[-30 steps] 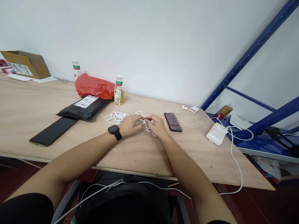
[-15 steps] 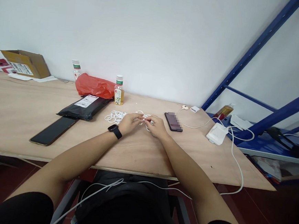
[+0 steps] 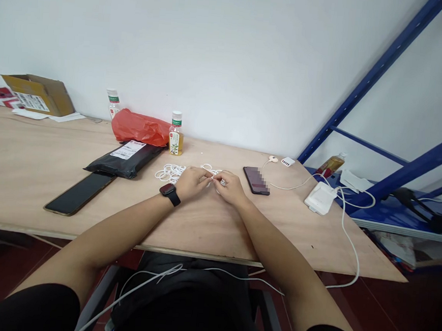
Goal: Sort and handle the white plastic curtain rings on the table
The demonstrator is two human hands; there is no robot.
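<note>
My left hand (image 3: 194,183) wears a black watch (image 3: 170,194) on its wrist, and its thumb and fingers are pinched together. My right hand (image 3: 230,186) pinches as well, its fingertips meeting those of the left. A small white piece shows between the fingertips, apparently part of one of the white loops; most of it is hidden. Thin white loops (image 3: 169,172) lie in a tangled heap on the table, behind and to the left of my hands. Whether they are separate rings or one cord I cannot tell.
Right of my hands lies a dark phone (image 3: 256,180); a white charger (image 3: 320,198) with cables sits farther right. To the left are another phone (image 3: 80,193), a black parcel (image 3: 125,159), a red bag (image 3: 142,127) and a drink bottle (image 3: 176,134). A blue rack (image 3: 373,80) stands at right.
Both hands stay in the same place, fingertips together. The fingers have shifted slightly, and less of the white piece shows between them.
</note>
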